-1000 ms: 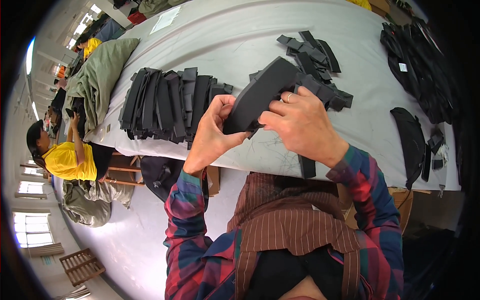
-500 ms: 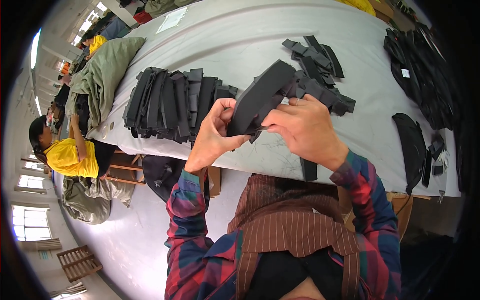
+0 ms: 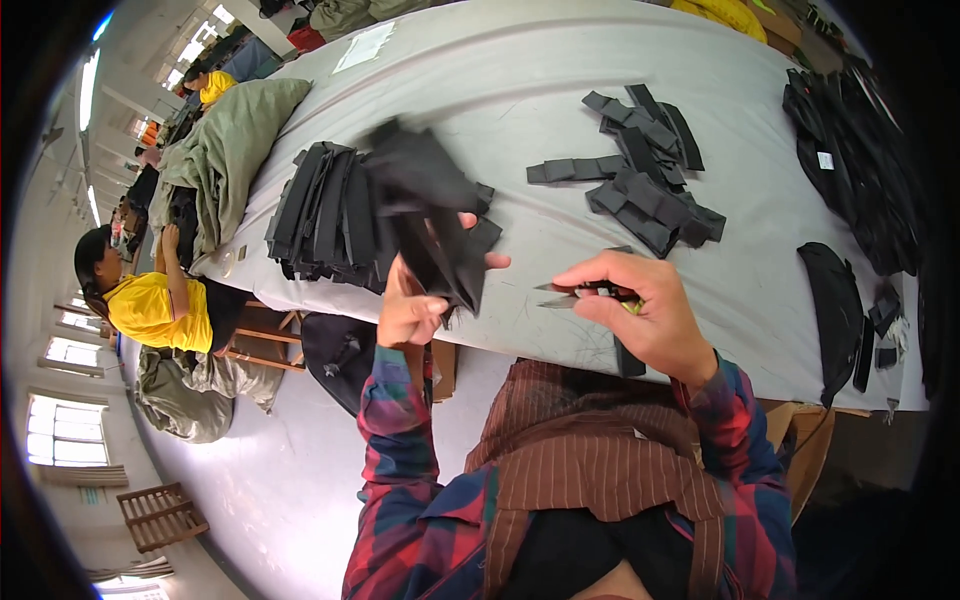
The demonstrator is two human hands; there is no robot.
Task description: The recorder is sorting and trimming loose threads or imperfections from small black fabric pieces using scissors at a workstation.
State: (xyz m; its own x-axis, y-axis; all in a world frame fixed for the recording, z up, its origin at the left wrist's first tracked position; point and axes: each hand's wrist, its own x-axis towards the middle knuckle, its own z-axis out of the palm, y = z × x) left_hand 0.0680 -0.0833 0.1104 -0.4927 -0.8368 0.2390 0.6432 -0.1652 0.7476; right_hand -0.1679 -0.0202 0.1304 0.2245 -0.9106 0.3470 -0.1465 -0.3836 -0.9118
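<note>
At left, 1 row of flat black fabric strips is being supported by the white cloth-covered table. It is being partly hidden by a blurred, apparently folded black fabric piece, being gripped by the left hand. Farther right, small pointed metal snips are being clasped by the right hand, near 1 loose dark-grey strip pile.

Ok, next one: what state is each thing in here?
Left hand: gripping the dark piece
Dark piece: held up, motion-blurred
Right hand: gripping the snips
Snips: blades slightly apart
Left-hand strips: stacked closely side by side
Right-hand strips: loosely heaped
Olive cloth: bunched and creased
White sheet: lying flat
</note>
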